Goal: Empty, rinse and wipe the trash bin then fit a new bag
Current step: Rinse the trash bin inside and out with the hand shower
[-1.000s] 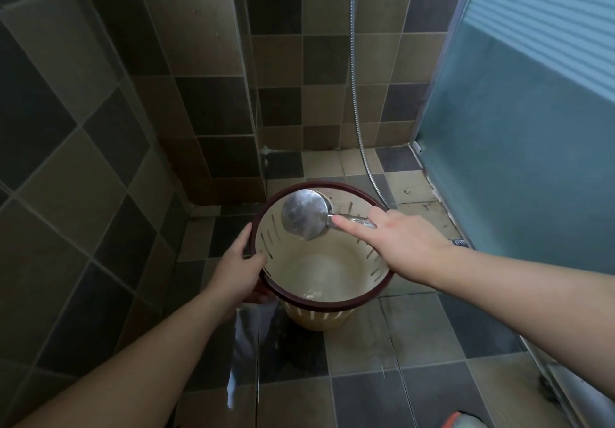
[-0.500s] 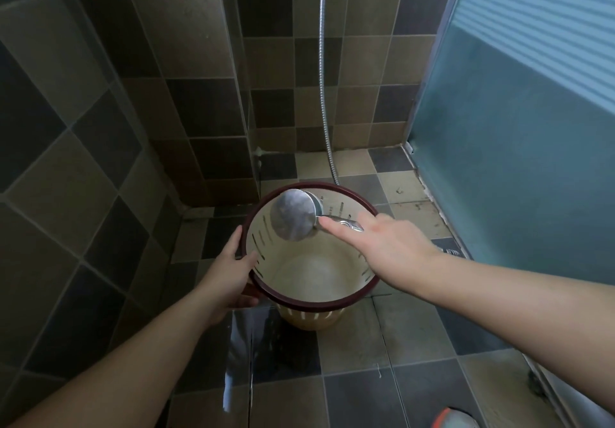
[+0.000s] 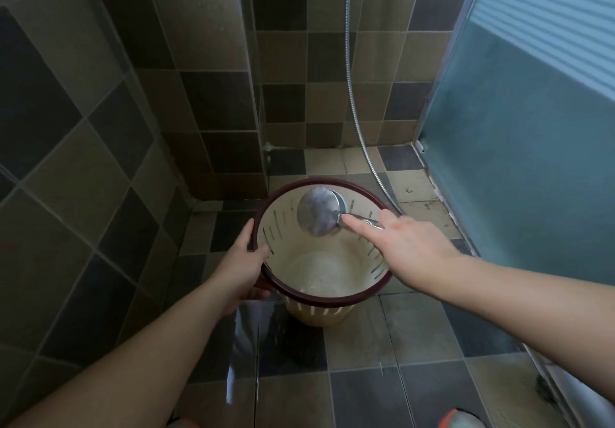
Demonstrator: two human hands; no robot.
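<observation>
A cream slotted trash bin with a dark red rim point(image 3: 266, 274) stands on the wet tiled shower floor, tilted slightly toward me. Its inside is bare, with a little water at the bottom. My left hand point(image 3: 241, 261) grips the rim on the left side, thumb inside. My right hand point(image 3: 406, 248) holds the handle of a chrome shower head point(image 3: 317, 211), index finger stretched along it. The head hangs over the far part of the bin's opening, face turned into the bin.
The shower hose point(image 3: 354, 101) runs up the back wall. Tiled walls close in at left and back. A frosted blue-green glass door point(image 3: 519, 148) stands at right. The floor in front of the bin is wet. Orange shoe tips point(image 3: 457, 417) show at the bottom edge.
The shower head has shifted slightly over the bin's far side while my view moved. My left hand keeps its grip on the rim.
</observation>
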